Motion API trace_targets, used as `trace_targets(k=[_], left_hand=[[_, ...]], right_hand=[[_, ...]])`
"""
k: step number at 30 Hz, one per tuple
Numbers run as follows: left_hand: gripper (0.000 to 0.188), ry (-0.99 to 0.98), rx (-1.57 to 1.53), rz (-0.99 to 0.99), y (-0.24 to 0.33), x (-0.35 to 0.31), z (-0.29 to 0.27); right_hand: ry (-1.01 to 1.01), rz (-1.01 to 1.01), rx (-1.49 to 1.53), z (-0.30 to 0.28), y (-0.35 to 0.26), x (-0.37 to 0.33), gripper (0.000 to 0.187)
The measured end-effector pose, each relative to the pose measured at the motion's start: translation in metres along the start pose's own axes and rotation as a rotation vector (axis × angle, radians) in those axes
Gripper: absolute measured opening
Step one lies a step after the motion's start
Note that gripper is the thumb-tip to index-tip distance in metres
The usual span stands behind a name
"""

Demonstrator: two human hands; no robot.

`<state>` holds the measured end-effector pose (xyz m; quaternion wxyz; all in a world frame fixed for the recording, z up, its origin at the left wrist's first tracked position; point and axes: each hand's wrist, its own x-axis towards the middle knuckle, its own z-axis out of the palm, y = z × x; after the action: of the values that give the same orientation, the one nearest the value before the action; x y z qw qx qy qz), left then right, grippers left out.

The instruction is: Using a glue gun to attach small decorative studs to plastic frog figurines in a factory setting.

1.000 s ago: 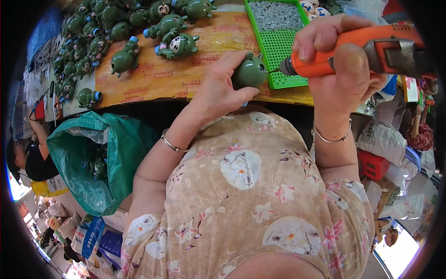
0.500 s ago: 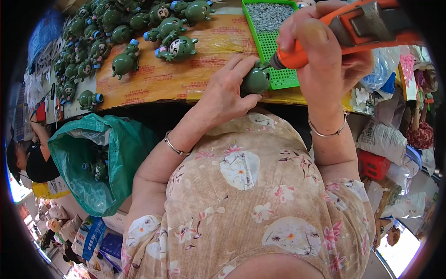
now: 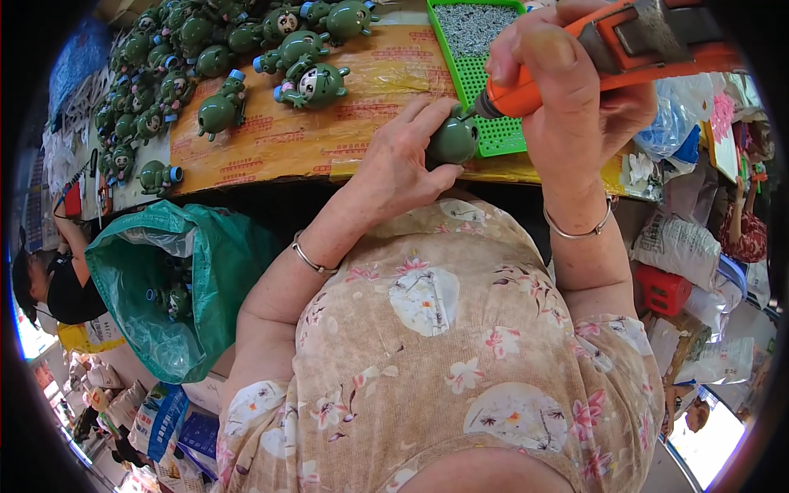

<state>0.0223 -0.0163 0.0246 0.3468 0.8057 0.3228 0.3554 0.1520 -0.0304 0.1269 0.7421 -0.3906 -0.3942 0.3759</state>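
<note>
My left hand [image 3: 407, 156] is closed round a dark green plastic toy figure [image 3: 454, 141] at the table's near edge, its rounded side turned up. In my right hand [image 3: 567, 107] is an orange electric screwdriver [image 3: 519, 97]. The tool slants down to the left, and its bit meets the toy's upper side; whether a screw sits under the tip is too small to tell. Just beyond the toy lies a green mesh tray [image 3: 503, 136] with a heap of small grey metal screws [image 3: 477, 29] at its far end.
Many green toy figures [image 3: 197, 33] with pale blue parts are piled at the far left; one toy [image 3: 156, 177] lies near the edge. A green sack [image 3: 222, 287] holding more toys stands left of me. Another person [image 3: 62, 279] is at far left; plastic bags [image 3: 678, 111] lie right.
The screwdriver and my right hand have shifted very slightly left, with the bit still at the toy. My left hand and the toy stay in place.
</note>
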Motion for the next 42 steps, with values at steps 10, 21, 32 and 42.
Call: trace_targets(k=[10,21,32,42], left_hand=[[0.055,0.025,-0.139,-0.016,-0.004,0.000,0.001],[0.055,0.028,-0.168,-0.004,-0.005,0.001,0.003],[0.055,0.007,-0.223,-0.038,-0.007,0.001,0.003],[0.060,0.021,-0.376,-0.141,-0.001,0.000,0.004]], right_hand=[[-0.065,-0.122,-0.227,-0.007,-0.006,0.004,0.040],[-0.545,-0.614,0.853,-0.010,0.049,0.037,0.038],[-0.025,-0.106,-0.071,-0.007,0.004,0.008,0.035],[-0.062,-0.191,0.010,-0.003,0.000,0.013,0.032]])
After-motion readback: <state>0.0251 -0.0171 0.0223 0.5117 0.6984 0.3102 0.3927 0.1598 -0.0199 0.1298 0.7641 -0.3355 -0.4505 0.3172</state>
